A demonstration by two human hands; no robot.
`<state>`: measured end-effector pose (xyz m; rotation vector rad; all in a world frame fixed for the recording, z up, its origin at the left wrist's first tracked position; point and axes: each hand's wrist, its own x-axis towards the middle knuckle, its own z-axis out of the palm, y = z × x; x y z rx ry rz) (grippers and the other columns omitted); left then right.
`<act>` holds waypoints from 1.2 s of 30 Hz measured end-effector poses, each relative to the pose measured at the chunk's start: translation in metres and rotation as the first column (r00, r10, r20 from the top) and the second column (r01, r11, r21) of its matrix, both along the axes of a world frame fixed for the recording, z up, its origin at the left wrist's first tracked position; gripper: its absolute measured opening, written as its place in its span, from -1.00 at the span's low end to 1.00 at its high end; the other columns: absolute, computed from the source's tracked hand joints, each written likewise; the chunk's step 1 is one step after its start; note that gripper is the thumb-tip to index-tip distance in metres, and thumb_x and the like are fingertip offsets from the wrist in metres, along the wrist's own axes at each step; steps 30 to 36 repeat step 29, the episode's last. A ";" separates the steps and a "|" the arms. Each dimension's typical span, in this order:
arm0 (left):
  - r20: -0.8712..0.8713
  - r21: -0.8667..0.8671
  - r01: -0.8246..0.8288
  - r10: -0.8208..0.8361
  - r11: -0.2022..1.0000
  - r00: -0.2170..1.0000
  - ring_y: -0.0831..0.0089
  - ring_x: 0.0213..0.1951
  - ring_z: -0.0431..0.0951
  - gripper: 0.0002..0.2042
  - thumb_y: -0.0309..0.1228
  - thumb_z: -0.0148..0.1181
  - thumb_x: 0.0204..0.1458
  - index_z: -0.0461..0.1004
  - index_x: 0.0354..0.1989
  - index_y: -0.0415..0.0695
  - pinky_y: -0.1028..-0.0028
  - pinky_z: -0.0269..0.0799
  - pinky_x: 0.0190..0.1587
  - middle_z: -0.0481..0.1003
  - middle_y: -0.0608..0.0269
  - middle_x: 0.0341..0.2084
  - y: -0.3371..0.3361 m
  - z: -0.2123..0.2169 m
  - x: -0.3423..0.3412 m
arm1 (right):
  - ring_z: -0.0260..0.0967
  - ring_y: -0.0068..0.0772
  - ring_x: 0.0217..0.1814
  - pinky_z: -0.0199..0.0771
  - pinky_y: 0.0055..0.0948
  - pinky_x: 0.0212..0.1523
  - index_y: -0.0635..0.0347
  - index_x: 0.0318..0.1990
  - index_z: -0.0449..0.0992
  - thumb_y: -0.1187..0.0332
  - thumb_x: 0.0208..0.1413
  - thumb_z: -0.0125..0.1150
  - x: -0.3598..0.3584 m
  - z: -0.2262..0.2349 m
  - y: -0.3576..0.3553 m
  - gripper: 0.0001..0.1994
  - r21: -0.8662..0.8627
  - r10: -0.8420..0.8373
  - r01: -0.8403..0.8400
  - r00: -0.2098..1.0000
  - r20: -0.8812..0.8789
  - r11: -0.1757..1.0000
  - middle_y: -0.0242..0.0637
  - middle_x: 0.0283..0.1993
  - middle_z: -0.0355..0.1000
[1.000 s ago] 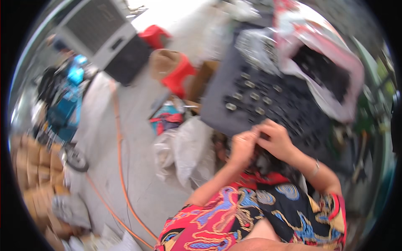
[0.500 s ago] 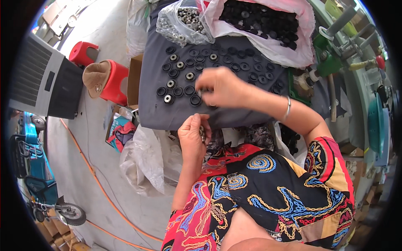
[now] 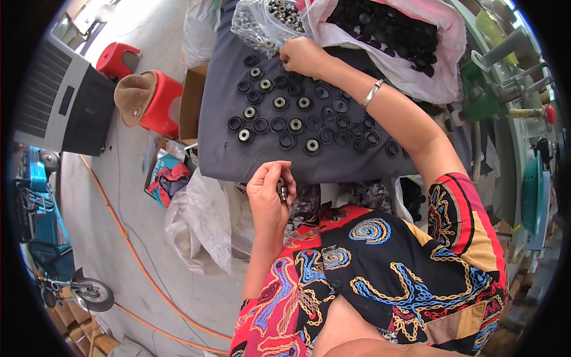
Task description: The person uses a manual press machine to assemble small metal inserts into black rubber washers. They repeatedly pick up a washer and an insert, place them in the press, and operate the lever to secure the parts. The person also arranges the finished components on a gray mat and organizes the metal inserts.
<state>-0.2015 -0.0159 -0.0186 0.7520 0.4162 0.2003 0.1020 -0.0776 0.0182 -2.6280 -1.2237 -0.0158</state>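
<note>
My left hand (image 3: 270,187), just off the near edge of the table, is closed around a few small silver ball bearings (image 3: 282,189). My right hand (image 3: 304,56) reaches over the far part of the table with its fingertips pinched low among the black rings. What those fingers hold, if anything, is hidden. Many black plastic rings (image 3: 287,140) lie spread on the dark grey cloth (image 3: 220,157). Several have a silver bearing seated inside, such as the bearing (image 3: 312,146) in the nearest row. The right forearm covers some rings.
Beyond my right hand lie a clear plastic bag (image 3: 247,27) of bearings and a white sack (image 3: 450,41) of black parts. Green machinery (image 3: 479,98) stands at the right. Left are red stools (image 3: 163,104), a cardboard box (image 3: 192,101) and an orange hose (image 3: 128,238) on the floor.
My right hand has moved away from me, from the middle of the rings to the far rows, uncovering rings with bearings. My left hand stays near the table edge, holding the bearings.
</note>
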 end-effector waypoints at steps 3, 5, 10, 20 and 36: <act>-0.017 -0.005 0.000 -0.001 1.000 1.000 0.48 -0.66 0.41 -0.80 -0.38 0.08 0.23 0.50 -0.29 -0.30 0.60 0.14 -0.74 0.45 0.20 -0.57 -0.001 0.002 0.001 | 0.55 -0.09 -0.16 0.52 -0.24 -0.11 0.23 -0.22 0.63 0.40 -0.20 0.41 0.001 -0.002 0.004 -0.70 -0.028 -0.004 0.004 1.000 0.003 1.000 -0.10 -0.26 0.58; -0.019 -0.009 0.000 0.000 1.000 1.000 0.48 -0.66 0.41 -0.80 -0.39 0.09 0.22 0.50 -0.29 -0.31 0.60 0.14 -0.74 0.45 0.20 -0.57 -0.001 0.002 0.002 | 0.55 -0.10 -0.16 0.52 -0.24 -0.11 0.21 -0.23 0.64 0.38 -0.21 0.43 0.005 -0.004 0.006 -0.70 -0.045 -0.031 0.030 0.999 -0.021 0.999 -0.11 -0.27 0.58; -0.003 0.013 -0.004 0.004 1.000 1.000 0.47 -0.64 0.41 -0.76 -0.34 0.05 0.25 0.49 -0.27 -0.31 0.59 0.15 -0.73 0.44 0.19 -0.56 0.001 -0.001 0.000 | 0.56 -0.14 -0.12 0.55 -0.20 -0.10 0.12 -0.28 0.65 0.30 -0.19 0.48 0.011 0.002 0.017 -0.74 -0.216 -0.038 0.040 0.999 0.014 0.976 -0.22 -0.25 0.60; 0.009 -0.273 0.000 0.003 0.962 1.000 0.34 -0.52 0.48 -0.49 -0.03 -0.30 0.35 0.41 -0.14 -0.29 0.51 0.19 -0.67 0.46 0.10 -0.49 0.006 0.009 0.004 | 0.52 -0.03 -0.17 0.53 -0.21 -0.17 0.25 -0.34 0.58 0.27 -0.05 0.33 -0.049 0.022 -0.001 -0.78 -0.066 0.089 -0.073 0.959 0.271 0.995 -0.05 -0.30 0.51; -0.083 -0.032 0.045 -0.048 0.998 0.995 0.33 -0.47 0.51 -0.42 0.09 -0.31 0.30 0.40 0.06 -0.19 0.41 0.21 -0.66 0.54 0.19 -0.38 -0.015 -0.001 0.012 | 0.48 -0.06 0.04 0.49 -0.28 0.08 0.21 -0.16 0.60 0.31 -0.07 0.29 -0.197 0.029 -0.056 -0.70 0.093 0.512 -0.509 0.808 -0.292 0.856 -0.07 -0.09 0.52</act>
